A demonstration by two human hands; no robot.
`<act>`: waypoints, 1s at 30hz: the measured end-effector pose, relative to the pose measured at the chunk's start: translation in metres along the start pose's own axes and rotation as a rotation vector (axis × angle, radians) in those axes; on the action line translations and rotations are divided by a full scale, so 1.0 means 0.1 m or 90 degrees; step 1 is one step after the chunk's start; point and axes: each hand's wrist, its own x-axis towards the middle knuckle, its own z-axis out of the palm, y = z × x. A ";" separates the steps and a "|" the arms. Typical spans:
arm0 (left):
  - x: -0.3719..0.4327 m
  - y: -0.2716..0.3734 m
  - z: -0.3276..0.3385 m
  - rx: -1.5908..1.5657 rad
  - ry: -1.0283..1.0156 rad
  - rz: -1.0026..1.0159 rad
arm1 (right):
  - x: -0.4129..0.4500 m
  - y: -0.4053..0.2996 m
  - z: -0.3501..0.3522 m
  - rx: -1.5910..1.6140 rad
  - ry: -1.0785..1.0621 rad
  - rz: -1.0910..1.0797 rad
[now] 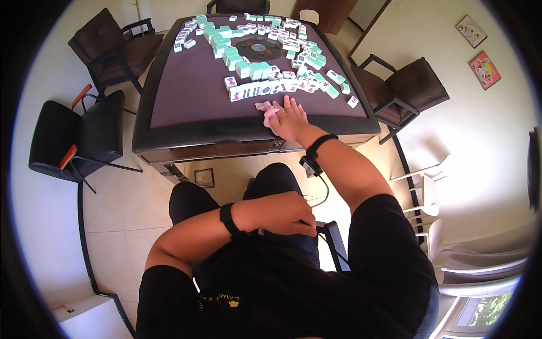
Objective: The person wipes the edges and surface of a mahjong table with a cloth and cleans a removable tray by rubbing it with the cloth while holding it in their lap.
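My right hand (291,120) lies on the near part of the mahjong table (190,101), fingers spread. A crumpled pink cloth or tissue (270,113) is beside and partly under its thumb; whether it is gripped does not show. Beyond the fingers stands a row of mahjong tiles (265,88), with a single tile (230,82) behind its left end. My left hand (292,214) is bent across my lap with its fingers curled. Whether it holds anything is hidden. Both wrists wear black bands; the right one carries a small device with a cable.
Green-backed tiles (230,57) form a stacked wall, and loose tiles (292,44) surround the round centre panel (258,48). Brown padded chairs (406,84) stand around the table. A black chair (99,131) with orange armrests is at the left. White chairs (428,197) line the right wall.
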 end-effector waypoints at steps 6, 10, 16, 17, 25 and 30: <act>-0.42 -0.12 -0.13 0.079 0.038 -0.048 | -0.23 0.21 0.14 0.060 0.130 -0.059; -1.01 -0.01 -0.83 0.482 0.240 -0.221 | -0.40 0.68 0.01 0.004 0.110 0.083; -2.21 -0.16 -1.95 0.805 0.427 -0.555 | -0.37 2.45 0.27 -0.066 0.120 0.358; -2.31 -0.26 -2.04 0.807 0.443 -0.586 | -0.31 2.79 0.36 -0.096 0.099 0.403; -2.38 -0.49 -1.99 0.762 0.407 -0.744 | -0.34 2.13 0.06 0.149 0.281 0.646; -2.48 -0.41 -2.00 0.782 0.412 -0.773 | -0.35 0.54 0.41 -0.001 0.324 0.253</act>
